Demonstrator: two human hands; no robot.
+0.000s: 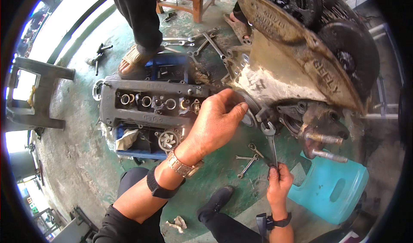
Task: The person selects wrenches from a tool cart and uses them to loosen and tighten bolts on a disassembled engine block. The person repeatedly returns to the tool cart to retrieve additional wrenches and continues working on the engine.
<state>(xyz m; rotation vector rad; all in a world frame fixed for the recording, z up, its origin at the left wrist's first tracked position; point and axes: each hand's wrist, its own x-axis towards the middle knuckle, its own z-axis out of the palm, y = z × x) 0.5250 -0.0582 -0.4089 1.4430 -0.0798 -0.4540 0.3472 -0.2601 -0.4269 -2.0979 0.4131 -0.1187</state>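
Observation:
My left hand (217, 120) reaches forward and grips a dark round pulley (249, 107) on the side of a dirty engine block (284, 71). A metal watch and a black band sit on that wrist. My right hand (279, 182) is closed on the lower end of a steel wrench (271, 142). The wrench's open jaw sits up against the engine just below the pulley. Two bare studs (327, 146) stick out of a rusty housing to the right of the wrench.
A grey cylinder head (148, 103) rests on a blue crate (142, 150). Loose wrenches (249, 159) lie on the green floor, several more (193, 43) farther back. Another person's sandalled foot (131, 60) stands behind. A turquoise plastic stool (331, 189) is at right, a wooden stool (185, 0) at the back.

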